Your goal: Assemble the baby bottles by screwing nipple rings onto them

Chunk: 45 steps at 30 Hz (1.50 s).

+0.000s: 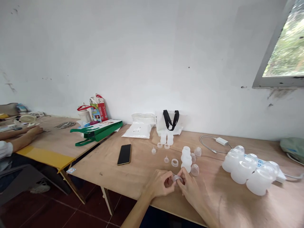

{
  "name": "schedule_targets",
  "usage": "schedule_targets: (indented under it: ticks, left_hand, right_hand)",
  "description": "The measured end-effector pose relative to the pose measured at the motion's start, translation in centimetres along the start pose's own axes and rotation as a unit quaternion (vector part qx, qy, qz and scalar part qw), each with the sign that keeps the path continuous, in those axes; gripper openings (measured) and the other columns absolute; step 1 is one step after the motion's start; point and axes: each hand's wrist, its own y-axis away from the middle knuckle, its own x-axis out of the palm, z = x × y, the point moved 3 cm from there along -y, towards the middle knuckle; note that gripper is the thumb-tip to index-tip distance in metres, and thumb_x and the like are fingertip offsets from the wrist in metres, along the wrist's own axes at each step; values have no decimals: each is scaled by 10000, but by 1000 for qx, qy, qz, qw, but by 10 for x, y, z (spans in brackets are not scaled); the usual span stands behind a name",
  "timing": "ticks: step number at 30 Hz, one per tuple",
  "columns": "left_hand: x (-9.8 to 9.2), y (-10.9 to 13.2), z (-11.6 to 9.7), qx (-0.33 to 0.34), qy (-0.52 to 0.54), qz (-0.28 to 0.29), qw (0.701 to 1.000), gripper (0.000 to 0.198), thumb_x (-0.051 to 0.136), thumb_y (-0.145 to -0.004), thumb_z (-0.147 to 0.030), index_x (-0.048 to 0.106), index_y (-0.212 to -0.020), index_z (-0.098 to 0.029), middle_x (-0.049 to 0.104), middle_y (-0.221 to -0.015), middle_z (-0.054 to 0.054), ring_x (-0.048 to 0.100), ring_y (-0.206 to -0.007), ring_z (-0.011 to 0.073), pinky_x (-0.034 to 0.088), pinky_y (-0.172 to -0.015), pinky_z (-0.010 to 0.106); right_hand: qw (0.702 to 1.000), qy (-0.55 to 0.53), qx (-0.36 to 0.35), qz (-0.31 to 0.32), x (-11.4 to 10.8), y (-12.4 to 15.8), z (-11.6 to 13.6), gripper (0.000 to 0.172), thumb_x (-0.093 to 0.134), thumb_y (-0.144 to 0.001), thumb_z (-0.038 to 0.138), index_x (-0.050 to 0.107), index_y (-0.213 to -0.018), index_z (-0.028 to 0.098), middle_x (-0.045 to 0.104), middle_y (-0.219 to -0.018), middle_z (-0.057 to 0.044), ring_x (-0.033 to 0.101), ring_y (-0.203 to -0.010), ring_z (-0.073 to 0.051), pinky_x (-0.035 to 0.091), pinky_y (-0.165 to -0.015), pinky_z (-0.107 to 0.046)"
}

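1. Hands, two: my left hand (160,184) and my right hand (190,186), meeting above the plywood tabletop (99,167).
2. Held piece, one: a translucent ring (177,178), clamped in my grip between the fingers of both hands.
3. Loose ring, one: a translucent loose ring (174,162), lying just ahead of my grip.
4. Small collars, two: translucent collars (163,145), farther ahead.
5. Small cones, two: translucent cones (154,150), left of the loose ring.
6. Stack, one: a stack of translucent cups (186,160), near my right hand.
7. Clear cups, three: clear cups (194,169), around the stack's right side.
8. Large white bottles, at least five: a cluster of white bottles (243,171), well right of my grip.
9. Phone, one: a black smartphone (124,154), left of my grip.
10. Charger, one: a white charger (222,141) with its cable, by the wall.
11. Co-worker's hand, one: a co-worker's hand (34,131), resting on the next table.
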Motion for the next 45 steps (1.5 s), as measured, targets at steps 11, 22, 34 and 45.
schedule_targets:
  ticks: [11,22,34,45]
  left_hand:
    - [1,-6,7,-133,42,-23,990,229,488,-982,-363,550,-838,-197,587,-692,-20,529,-620,139,338,-606,262]
    - [-1,-5,0,-132,-38,31,990,210,493,-991,-319,568,-828,-209,668,-808,5,614,-738,181,321,-653,272]
    - [7,-9,-8,-150,-58,51,986,208,563,-949,-235,527,-748,-191,647,-762,-16,545,-675,138,247,-609,266]
    - [10,-10,-6,-194,-17,-3,981,226,482,-1011,-317,528,-818,-209,635,-751,-10,578,-700,151,303,-645,251]
  right_hand:
    - [989,-134,-4,65,-7,1,13,323,440,-1003,553,588,-1022,267,685,-839,-27,623,-626,-207,492,-529,-324]
    - [999,-37,-19,26,-10,-3,7,226,489,-942,442,633,-923,269,762,-861,-45,715,-750,-269,555,-737,-414]
    - [995,92,-30,-9,-12,-4,4,82,493,-827,272,517,-751,253,642,-663,-18,605,-580,-203,395,-552,-285]
    - [999,42,-32,2,-14,-5,5,197,436,-966,366,583,-896,255,701,-784,-23,655,-674,-222,478,-661,-331]
